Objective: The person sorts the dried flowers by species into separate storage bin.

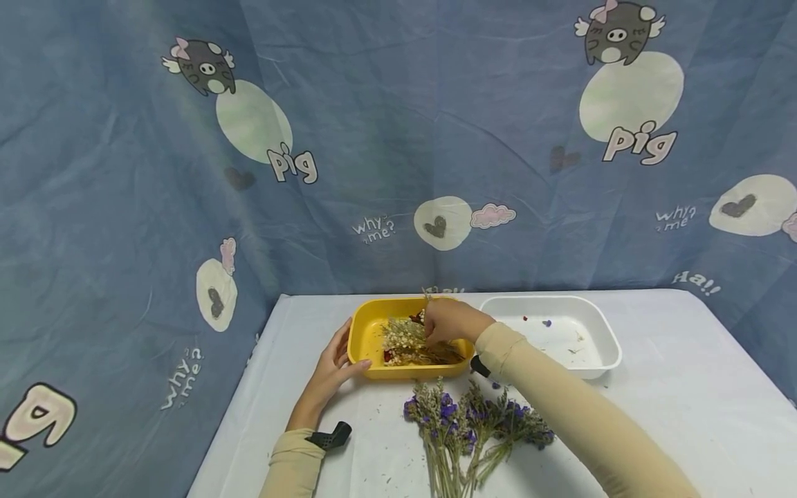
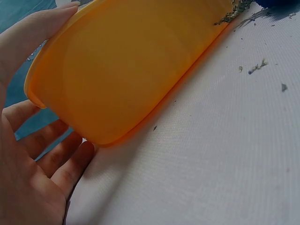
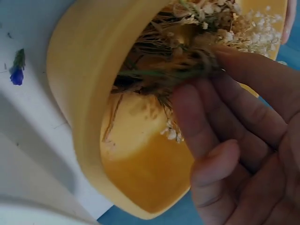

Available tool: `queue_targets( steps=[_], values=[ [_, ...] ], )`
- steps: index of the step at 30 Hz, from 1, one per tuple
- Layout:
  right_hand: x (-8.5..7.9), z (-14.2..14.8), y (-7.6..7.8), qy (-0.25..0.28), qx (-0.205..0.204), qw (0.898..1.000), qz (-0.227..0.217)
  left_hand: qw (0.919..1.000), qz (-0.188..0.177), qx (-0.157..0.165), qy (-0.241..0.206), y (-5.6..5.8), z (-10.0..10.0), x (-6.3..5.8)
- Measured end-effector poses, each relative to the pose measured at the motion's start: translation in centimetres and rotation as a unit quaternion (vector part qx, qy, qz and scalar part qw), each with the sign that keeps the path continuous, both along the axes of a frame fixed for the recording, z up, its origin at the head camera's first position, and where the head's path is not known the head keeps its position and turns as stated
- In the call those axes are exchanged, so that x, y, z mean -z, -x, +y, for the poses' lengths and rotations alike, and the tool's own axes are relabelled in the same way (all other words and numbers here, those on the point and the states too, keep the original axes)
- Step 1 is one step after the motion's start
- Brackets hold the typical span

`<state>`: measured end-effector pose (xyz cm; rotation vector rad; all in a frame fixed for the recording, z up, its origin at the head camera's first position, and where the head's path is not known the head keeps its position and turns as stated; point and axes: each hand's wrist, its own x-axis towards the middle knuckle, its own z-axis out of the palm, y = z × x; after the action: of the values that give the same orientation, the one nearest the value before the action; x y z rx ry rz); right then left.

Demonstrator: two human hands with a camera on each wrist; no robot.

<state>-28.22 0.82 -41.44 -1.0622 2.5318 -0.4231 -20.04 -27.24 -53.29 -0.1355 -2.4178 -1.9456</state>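
Observation:
My left hand (image 1: 328, 372) grips the left end of a yellow plastic tub (image 1: 417, 372), thumb at the near rim and fingers along the outer wall. In the left wrist view, those fingers (image 2: 60, 152) bend against the tub's end. Over the tub's right part, my right hand (image 1: 453, 321) reaches down inside. The right wrist view shows it pinching thin dried stems (image 3: 187, 68) between thumb and fingertips. Dried white flowers (image 1: 401, 333) with small blooms lie in the tub, a few dark red bits among them. Part of the bunch is hidden behind the right hand.
A white tub (image 1: 610, 342) holding a few loose petals stands to the right, partly behind the right forearm. Bunches of dried purple flowers (image 1: 450, 413) lie at the front on the white-covered table (image 1: 679, 387). A blue printed curtain (image 1: 373, 138) hangs behind.

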Motion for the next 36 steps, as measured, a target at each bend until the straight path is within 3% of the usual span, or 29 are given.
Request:
queue_targets(
  steps=[12,19,23,29,36],
  values=[
    [0.7,-2.0,0.2,-0.103,0.03,0.994,0.027,0.9999,0.005,0.008,-0.004,0.1,-0.1,0.1],
    [0.7,-2.5,0.0,-0.113,0.049,0.992,0.005,1.0,0.003,0.005,-0.007,0.1,-0.2,0.3],
    [0.4,-2.3,-0.1,-0.095,0.039,0.995,-0.012,0.9999,0.006,0.004,-0.007,0.2,-0.1,0.4],
    [0.1,-0.5,0.1,-0.007,0.038,0.997,-0.06,1.0,0.008,0.001,0.005,0.3,0.0,0.6],
    [-0.7,3.4,0.3,0.087,0.059,0.994,-0.028,1.0,0.004,-0.006,0.001,0.1,-0.2,0.4]
  ],
)
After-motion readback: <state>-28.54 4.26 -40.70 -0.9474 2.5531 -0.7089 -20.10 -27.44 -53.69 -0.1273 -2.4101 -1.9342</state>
